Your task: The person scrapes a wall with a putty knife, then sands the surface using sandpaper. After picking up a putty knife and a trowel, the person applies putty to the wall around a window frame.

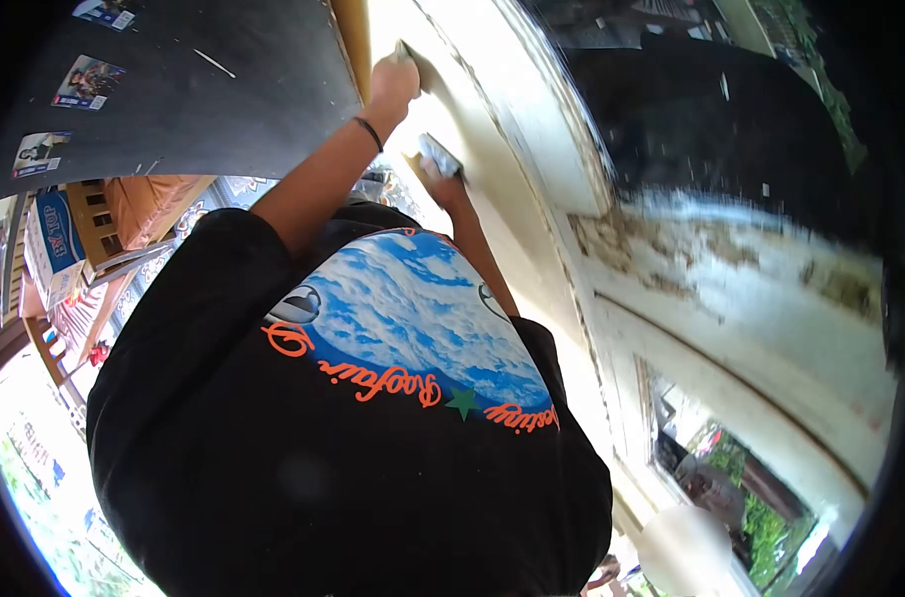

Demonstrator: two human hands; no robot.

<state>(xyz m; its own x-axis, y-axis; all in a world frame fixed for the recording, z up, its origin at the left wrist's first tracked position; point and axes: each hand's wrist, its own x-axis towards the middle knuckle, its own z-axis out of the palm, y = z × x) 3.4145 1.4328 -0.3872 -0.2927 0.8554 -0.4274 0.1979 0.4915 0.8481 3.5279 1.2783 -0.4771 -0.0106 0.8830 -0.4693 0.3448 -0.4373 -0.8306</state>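
Note:
My left hand (396,82), with a dark band at the wrist, is closed on a putty knife (403,50), of which only a small flat part shows above the fist. It is up against the cream wall panel (492,149). Lower and to the right, my right hand (441,186) grips a grey flat rectangular tool (441,155), its face toward me, close to the same panel. Bright light washes out the surface around both hands.
A dark board (244,90) with several small picture cards spans the upper left. Below it stand a wooden chair (99,224) and a blue-and-white box (57,234). On the right, the white wall (731,289) has peeling, stained paint beside a window (741,488).

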